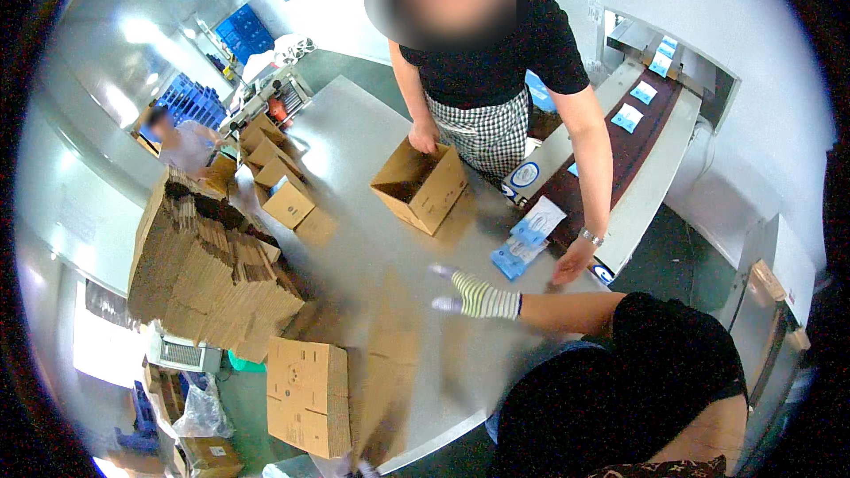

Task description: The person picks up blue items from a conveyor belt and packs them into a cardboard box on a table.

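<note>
Wearer's right hand (478,292), in a green-and-white striped glove with grey fingertips, is reaching in from the right over the metal table (347,128). Fingers are blurring but are standing apart; hand is looking open, with nothing visible in it. Left hand (361,467) is barely showing at the lower edge; whether it is gripping cannot be told. It is lying near the foot of a brown cardboard piece (390,358), which is blurring heavily over the table's near part, left of the right hand. Just left of that, a stack of flattened cartons (305,398) is sitting at the table edge; a larger, uneven cardboard pile (208,274) is rising behind it.

Across the table, a co-worker in a black top and checked apron (474,128) is holding the rim of an open carton (421,190) with one hand (425,137). The other hand (575,261), watch at the wrist, is hanging low by the conveyor's (651,181) near end. Blue-and-white packets (536,223) are lying overlapped there; more are sitting spaced along the belt. A row of open cartons (288,204) is standing on the table's far left side. Farther back, a second person (184,143) is standing near blue crates (190,102).
</note>
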Action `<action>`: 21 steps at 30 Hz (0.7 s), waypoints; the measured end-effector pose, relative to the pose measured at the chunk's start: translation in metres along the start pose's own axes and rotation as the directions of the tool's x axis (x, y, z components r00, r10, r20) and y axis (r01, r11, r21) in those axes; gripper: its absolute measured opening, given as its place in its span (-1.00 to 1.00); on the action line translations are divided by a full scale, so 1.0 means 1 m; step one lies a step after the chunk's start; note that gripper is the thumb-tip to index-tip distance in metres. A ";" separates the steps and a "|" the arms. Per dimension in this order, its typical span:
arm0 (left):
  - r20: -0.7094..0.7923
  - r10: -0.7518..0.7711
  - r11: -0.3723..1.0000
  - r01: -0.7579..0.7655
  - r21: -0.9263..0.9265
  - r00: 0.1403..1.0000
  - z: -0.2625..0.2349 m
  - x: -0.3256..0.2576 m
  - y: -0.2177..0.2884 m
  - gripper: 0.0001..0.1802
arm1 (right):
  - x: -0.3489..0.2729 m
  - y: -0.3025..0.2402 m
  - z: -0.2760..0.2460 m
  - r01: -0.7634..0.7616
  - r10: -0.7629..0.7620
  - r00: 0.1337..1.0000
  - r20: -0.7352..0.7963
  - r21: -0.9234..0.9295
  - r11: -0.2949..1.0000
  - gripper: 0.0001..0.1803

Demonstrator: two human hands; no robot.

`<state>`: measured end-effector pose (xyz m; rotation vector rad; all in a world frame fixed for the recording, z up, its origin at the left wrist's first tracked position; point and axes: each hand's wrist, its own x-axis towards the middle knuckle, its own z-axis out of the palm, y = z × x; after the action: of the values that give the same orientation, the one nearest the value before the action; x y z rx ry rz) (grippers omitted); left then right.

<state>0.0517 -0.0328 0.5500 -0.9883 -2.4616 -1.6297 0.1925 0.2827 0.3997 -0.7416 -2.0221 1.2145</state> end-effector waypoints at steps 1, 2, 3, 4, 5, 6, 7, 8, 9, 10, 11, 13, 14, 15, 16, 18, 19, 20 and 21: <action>0.054 -0.058 0.995 0.062 -0.078 0.997 0.006 -0.010 -0.010 -0.77 | 0.002 0.008 -0.002 -0.069 0.088 0.991 -0.104 0.178 0.982 -0.15; 0.112 -0.115 0.979 0.132 -0.155 0.987 0.012 -0.019 -0.022 -0.78 | 0.001 0.006 -0.011 -0.066 0.086 0.991 -0.102 0.181 0.981 -0.15; 0.159 -0.050 0.990 0.070 -0.124 0.986 0.020 -0.022 -0.012 -0.79 | 0.000 0.001 -0.024 -0.262 0.264 0.965 0.004 0.123 0.957 -0.16; 0.182 -0.075 0.974 0.111 -0.196 0.980 0.025 -0.027 -0.016 -0.78 | -0.004 0.000 -0.033 -0.442 0.436 0.895 0.098 0.044 0.896 -0.16; 0.230 -0.077 0.963 0.132 -0.236 0.970 0.036 -0.028 -0.016 -0.79 | -0.010 0.042 -0.037 -0.442 0.441 0.894 0.075 -0.003 0.897 -0.17; 0.251 -0.103 0.951 0.169 -0.258 0.963 0.039 -0.031 -0.024 -0.79 | -0.014 0.015 -0.045 -0.440 0.439 0.894 0.093 -0.003 0.898 -0.17; 0.287 -0.155 0.942 0.229 -0.247 0.945 0.039 -0.035 -0.040 -0.80 | -0.020 -0.014 -0.056 -0.476 0.466 0.874 0.138 0.046 0.878 -0.16; 0.351 -0.178 0.928 0.276 -0.251 0.919 0.047 -0.037 -0.050 -0.81 | -0.030 0.013 -0.056 -0.457 0.450 0.889 0.085 0.219 0.862 -0.15; 0.388 -0.175 0.909 0.300 -0.289 0.905 0.056 -0.040 -0.055 -0.83 | -0.039 0.043 -0.049 -0.414 0.432 0.901 0.046 0.391 0.822 -0.14; 0.393 -0.172 0.908 0.299 -0.292 0.903 0.065 -0.044 -0.058 -0.83 | -0.046 0.072 -0.041 -0.351 0.412 0.911 0.009 0.542 0.763 -0.13; 0.376 -0.197 0.856 0.346 -0.385 0.905 0.070 -0.048 -0.062 -0.84 | -0.042 0.074 -0.036 -0.305 0.398 0.915 -0.069 0.530 0.791 -0.20; 0.292 -0.192 0.796 0.323 -0.512 0.937 0.075 -0.053 -0.068 -0.90 | -0.050 0.041 -0.040 -0.336 0.354 0.919 -0.175 0.127 0.933 -0.22; 0.293 -0.190 0.796 0.321 -0.513 0.937 0.078 -0.053 -0.076 -0.90 | -0.050 0.020 -0.045 -0.334 0.353 0.919 -0.178 0.127 0.934 -0.22; 0.267 -0.261 0.798 0.363 -0.481 0.928 0.079 -0.053 -0.089 -0.92 | -0.050 0.008 -0.048 -0.346 0.359 0.922 -0.143 0.110 0.932 -0.23; 0.239 -0.327 0.796 0.403 -0.453 0.914 0.081 -0.054 -0.095 -0.92 | -0.050 0.004 -0.052 -0.355 0.364 0.925 -0.112 0.092 0.930 -0.24; 0.167 -0.330 0.804 0.370 -0.466 0.929 0.084 -0.051 -0.078 -0.92 | -0.044 0.010 -0.050 -0.312 0.313 0.948 -0.051 0.037 0.949 -0.24; 0.096 -0.334 0.813 0.338 -0.474 0.938 0.085 -0.049 -0.068 -0.91 | -0.041 0.012 -0.049 -0.268 0.268 0.963 0.013 -0.013 0.963 -0.25; 0.094 -0.337 0.812 0.340 -0.474 0.937 0.083 -0.051 -0.063 -0.91 | -0.038 0.008 -0.051 -0.268 0.268 0.963 0.017 -0.013 0.963 -0.25; 0.072 -0.375 0.824 0.367 -0.431 0.924 0.081 -0.052 -0.059 -0.89 | -0.034 -0.002 -0.055 -0.240 0.241 0.967 0.084 -0.021 0.971 -0.25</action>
<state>0.0877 -0.0045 0.4467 -0.5186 -2.4407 -2.3806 0.2553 0.2858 0.4130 -0.9778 -2.0534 1.3943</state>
